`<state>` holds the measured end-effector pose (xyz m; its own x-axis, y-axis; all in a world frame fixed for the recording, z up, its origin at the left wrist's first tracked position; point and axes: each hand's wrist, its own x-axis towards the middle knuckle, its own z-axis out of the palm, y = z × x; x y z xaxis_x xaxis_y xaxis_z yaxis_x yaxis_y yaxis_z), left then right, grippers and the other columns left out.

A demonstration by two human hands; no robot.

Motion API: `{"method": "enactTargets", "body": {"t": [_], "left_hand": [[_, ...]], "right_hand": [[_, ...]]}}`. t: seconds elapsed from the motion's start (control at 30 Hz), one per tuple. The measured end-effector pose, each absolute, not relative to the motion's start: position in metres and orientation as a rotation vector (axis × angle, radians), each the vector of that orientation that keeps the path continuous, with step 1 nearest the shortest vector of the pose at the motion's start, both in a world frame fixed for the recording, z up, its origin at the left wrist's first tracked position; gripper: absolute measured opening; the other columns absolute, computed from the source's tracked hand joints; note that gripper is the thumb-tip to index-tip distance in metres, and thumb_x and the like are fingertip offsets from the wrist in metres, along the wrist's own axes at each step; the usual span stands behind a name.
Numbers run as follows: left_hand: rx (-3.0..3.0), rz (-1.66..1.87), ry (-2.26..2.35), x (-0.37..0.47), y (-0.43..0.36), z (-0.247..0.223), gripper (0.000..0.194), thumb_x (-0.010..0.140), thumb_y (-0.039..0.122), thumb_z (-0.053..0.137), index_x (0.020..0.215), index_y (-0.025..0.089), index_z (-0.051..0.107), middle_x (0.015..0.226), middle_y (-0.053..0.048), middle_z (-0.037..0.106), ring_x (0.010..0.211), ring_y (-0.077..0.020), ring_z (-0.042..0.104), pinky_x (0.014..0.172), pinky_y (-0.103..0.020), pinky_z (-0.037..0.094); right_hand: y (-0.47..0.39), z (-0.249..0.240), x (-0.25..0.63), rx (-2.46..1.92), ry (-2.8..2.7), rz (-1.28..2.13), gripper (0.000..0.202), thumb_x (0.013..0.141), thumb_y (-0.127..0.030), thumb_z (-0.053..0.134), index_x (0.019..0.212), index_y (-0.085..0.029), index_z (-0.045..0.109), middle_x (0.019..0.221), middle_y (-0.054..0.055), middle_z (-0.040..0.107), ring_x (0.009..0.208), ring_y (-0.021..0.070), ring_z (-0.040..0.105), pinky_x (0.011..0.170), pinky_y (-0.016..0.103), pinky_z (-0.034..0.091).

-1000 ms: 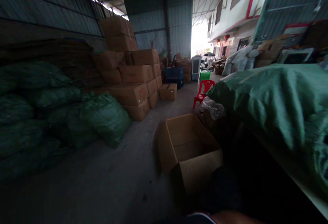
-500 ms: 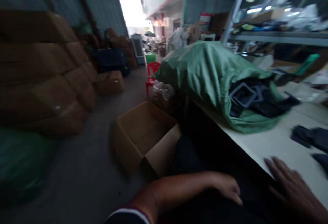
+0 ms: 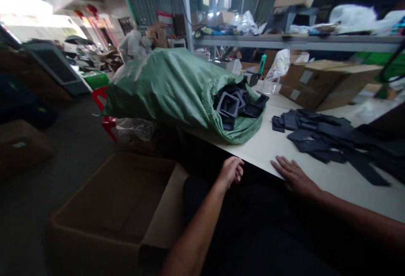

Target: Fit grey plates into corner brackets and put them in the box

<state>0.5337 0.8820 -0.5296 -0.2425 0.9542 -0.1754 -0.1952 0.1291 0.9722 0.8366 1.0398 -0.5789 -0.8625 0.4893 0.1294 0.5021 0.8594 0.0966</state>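
My left hand (image 3: 232, 170) hangs at the front edge of the white table (image 3: 267, 149), its fingers loosely bent, slightly apart, and nothing visible in them. Palm down on the tabletop's edge rests my right hand (image 3: 295, 177), fingers spread and holding nothing. Beyond it lies a loose pile of flat black plastic pieces (image 3: 316, 132). A large green woven sack (image 3: 171, 86) lies on its side on the table, its mouth open toward the pile. Black plastic frames and slotted parts (image 3: 229, 105) show inside the mouth.
An open cardboard box (image 3: 158, 213) stands at lower left beside my leg. Behind it are a red plastic chair (image 3: 109, 122) and clear plastic wrap (image 3: 136, 128). A closed carton (image 3: 311, 82) sits at the table's back, near a person in a patterned white top (image 3: 280, 65), under a metal shelf (image 3: 265, 42).
My view has swung right, bringing the black pile and carton into sight. My left hand has moved forward to the table edge. My right hand still lies on the table.
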Motion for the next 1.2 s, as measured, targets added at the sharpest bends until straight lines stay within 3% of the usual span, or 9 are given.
{"method": "enactTargets", "body": {"t": [0.07,0.27,0.47,0.67,0.77,0.87,1.03,1.2], "left_hand": [[0.731,1.449,1.273,0.527,0.911,-0.505,0.026,0.095,0.044,0.049,0.100,0.019,0.057,0.062,0.004,0.057,0.041,-0.0116,0.044,0.042,-0.022,0.033],[0.406,1.611,1.178,0.503,1.013,-0.454,0.027,0.109,0.039,0.040,0.096,0.019,0.053,0.068,0.005,0.046,0.049,-0.0093,0.041,0.049,-0.021,0.037],[0.139,1.711,1.388,0.462,1.047,-0.478,0.030,0.109,0.045,0.058,0.103,0.016,0.061,0.080,0.003,0.054,0.059,-0.0094,0.045,0.053,-0.022,0.042],[0.114,1.786,1.508,0.431,1.041,-0.493,0.029,0.109,0.044,0.057,0.101,0.016,0.060,0.080,0.002,0.055,0.060,-0.0106,0.050,0.058,-0.025,0.048],[0.133,1.819,1.535,0.429,1.042,-0.493,0.023,0.110,0.035,0.051,0.095,0.018,0.056,0.076,0.003,0.054,0.060,-0.0123,0.052,0.060,-0.027,0.052],[0.170,1.853,1.583,0.431,1.045,-0.493,0.016,0.103,0.022,0.043,0.090,0.020,0.051,0.070,0.002,0.053,0.058,-0.0147,0.054,0.060,-0.029,0.056],[0.282,1.888,1.750,0.435,1.047,-0.497,0.008,0.080,0.015,0.050,0.086,0.019,0.053,0.063,0.000,0.056,0.053,-0.0192,0.058,0.054,-0.034,0.058],[0.491,1.871,2.015,0.457,1.041,-0.496,0.008,0.076,0.014,0.057,0.081,0.020,0.059,0.064,0.003,0.057,0.046,-0.0170,0.054,0.039,-0.025,0.046]], "right_hand": [[1.035,-0.570,0.832,-0.832,-2.942,-0.130,0.096,0.081,-0.002,0.053,0.174,-0.021,0.032,0.178,0.018,0.026,0.166,0.0391,0.024,0.131,0.066,0.025],[1.026,-0.548,0.826,-0.893,-2.958,0.063,0.093,0.083,-0.003,0.056,0.172,-0.015,0.034,0.179,0.021,0.021,0.166,0.0410,0.023,0.133,0.066,0.018],[1.026,-0.543,0.827,-0.907,-2.938,0.254,0.089,0.085,-0.003,0.058,0.171,-0.013,0.036,0.181,0.020,0.018,0.167,0.0412,0.017,0.133,0.066,0.010],[1.030,-0.540,0.829,-0.897,-2.911,0.390,0.094,0.083,-0.007,0.066,0.171,-0.016,0.036,0.182,0.019,0.016,0.168,0.0397,0.015,0.134,0.063,0.006],[1.031,-0.535,0.827,-0.907,-2.914,0.418,0.097,0.080,-0.007,0.069,0.171,-0.016,0.038,0.181,0.022,0.019,0.168,0.0403,0.015,0.134,0.062,0.006],[1.032,-0.533,0.826,-0.905,-2.921,0.444,0.100,0.078,-0.009,0.073,0.171,-0.017,0.038,0.181,0.022,0.017,0.168,0.0402,0.015,0.134,0.062,0.005],[1.034,-0.534,0.825,-0.890,-2.854,0.555,0.102,0.078,-0.013,0.075,0.172,-0.021,0.036,0.182,0.021,0.017,0.169,0.0388,0.010,0.135,0.062,0.000],[1.036,-0.534,0.831,-0.797,-2.747,0.616,0.094,0.084,-0.021,0.076,0.170,-0.020,0.039,0.180,0.024,0.021,0.168,0.0417,0.015,0.134,0.066,0.002]]}}
